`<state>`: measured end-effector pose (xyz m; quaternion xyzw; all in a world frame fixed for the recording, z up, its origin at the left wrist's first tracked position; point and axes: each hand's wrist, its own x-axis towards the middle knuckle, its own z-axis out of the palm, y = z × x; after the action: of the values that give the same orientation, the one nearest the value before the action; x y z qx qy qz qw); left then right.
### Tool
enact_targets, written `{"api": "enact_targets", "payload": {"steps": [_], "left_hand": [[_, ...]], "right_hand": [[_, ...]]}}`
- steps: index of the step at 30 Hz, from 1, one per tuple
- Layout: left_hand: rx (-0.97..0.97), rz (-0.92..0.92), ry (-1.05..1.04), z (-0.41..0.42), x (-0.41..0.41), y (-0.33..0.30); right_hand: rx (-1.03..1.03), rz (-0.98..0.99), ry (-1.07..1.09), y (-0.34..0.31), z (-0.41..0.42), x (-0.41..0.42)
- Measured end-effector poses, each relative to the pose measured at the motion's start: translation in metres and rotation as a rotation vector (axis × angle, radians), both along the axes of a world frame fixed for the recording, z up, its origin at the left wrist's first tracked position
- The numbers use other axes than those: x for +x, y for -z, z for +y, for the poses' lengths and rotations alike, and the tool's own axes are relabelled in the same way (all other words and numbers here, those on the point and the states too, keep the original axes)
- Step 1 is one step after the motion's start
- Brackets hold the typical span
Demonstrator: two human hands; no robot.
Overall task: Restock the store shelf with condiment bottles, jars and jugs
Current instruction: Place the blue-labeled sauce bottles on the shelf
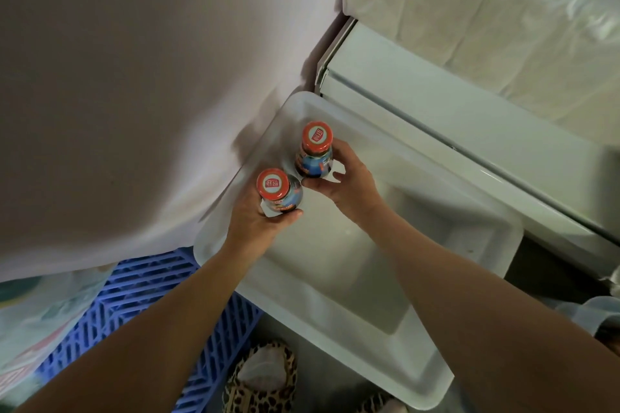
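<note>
Two red-capped jars over the white tub [385,342] — our left hand [258,225] grips the near jar [278,193], our right hand [349,184] the far jar [315,152]. Step: pickup; next, we judge — carry both upright to the shelf.

Single head cam, wide-angle, pitched steeply down from above the person's own forearms. Both arms enter from the bottom edge and reach up-frame; left hand [258,221] and right hand [345,184] sit near centre, at close range. Below them a white tub [419,375] fills mid-frame, with a blue crate [141,282] lower left. A white shelf edge [436,117] runs diagonally on the right. Leopard-print slippers [265,379] at bottom confirm the near-vertical look-down. Straight lines bow at the edges. No second view, so no overlap.
</note>
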<state>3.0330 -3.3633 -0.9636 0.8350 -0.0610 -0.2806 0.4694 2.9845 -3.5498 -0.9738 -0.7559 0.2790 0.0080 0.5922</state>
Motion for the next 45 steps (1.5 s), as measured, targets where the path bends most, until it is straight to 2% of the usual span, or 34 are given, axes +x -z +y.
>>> {"api": "enact_targets", "payload": {"steps": [6,12,17,24,29,33,39,45], "left_hand": [[-0.005,0.072,-0.062,0.000,-0.003,-0.019],[-0.022,0.173,-0.063,0.016,-0.028,-0.082],[-0.104,0.250,-0.101,0.021,-0.054,-0.184],[-0.167,0.294,-0.130,0.033,-0.086,-0.351],[-0.190,0.311,-0.125,0.038,-0.105,-0.446],[-0.207,0.261,-0.038,0.033,-0.108,-0.533],[-0.364,0.139,0.090,0.008,-0.102,-0.695],[-0.480,-0.067,0.241,-0.043,-0.099,-0.841]], "right_hand": [[0.114,0.036,0.031,-0.012,0.000,-0.012],[0.164,0.183,0.086,-0.079,0.008,-0.062],[0.210,0.243,0.114,-0.173,0.013,-0.110],[0.327,0.222,0.162,-0.347,0.036,-0.162],[0.365,0.147,0.233,-0.455,0.055,-0.195],[0.304,0.019,0.302,-0.552,0.065,-0.209],[0.126,-0.207,0.403,-0.715,0.052,-0.225],[-0.101,-0.477,0.534,-0.859,0.005,-0.244]]}}
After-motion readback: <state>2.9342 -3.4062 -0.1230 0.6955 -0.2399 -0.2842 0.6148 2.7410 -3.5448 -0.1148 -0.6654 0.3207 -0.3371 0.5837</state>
